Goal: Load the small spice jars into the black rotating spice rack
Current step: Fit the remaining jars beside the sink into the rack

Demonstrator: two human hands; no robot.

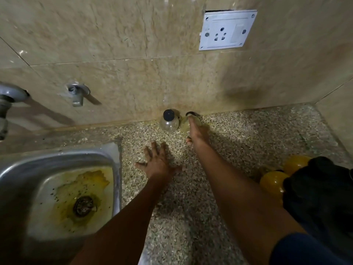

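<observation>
The right hand [196, 133] reaches to twelve o'clock on the speckled counter [248, 134] and wraps around a small clear jar [186, 125] standing against the wall, its fingers mostly hidden behind the glass, so how firm the grip is cannot be told. Touching that jar at its nine o'clock sits a second clear jar [169, 121] with a black cap, untouched. The left hand [156, 161] lies flat on the counter with its fingers spread, holding nothing, just right of the steel sink [57, 155].

Down at four o'clock, the black rack [321, 190] is partly cut off by the frame edge, with two yellow jars [274, 183] showing at its left side, apparently already seated. So the loading looks partway through: at least two clear jars are left to carry over.

The rack's slots are too dark to count, the held jar's contents are unclear, and its cap is half hidden by the fingers.
</observation>
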